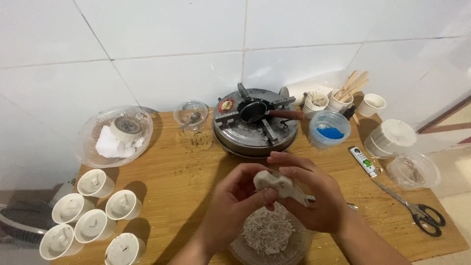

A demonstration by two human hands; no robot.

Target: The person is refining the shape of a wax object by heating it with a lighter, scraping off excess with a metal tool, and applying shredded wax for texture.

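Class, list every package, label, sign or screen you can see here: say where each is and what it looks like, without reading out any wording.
Small tube: lying on the wooden table right of the stove, by the scissors; white with green and dark print.
Round sticker: on the metal stove, top left; red with a yellow rim.
No signs or screens in view.

A home craft corner; white wall tiles (171, 78), wooden table (186, 172), small gas stove (255, 122), wax-filled cups (95, 182).
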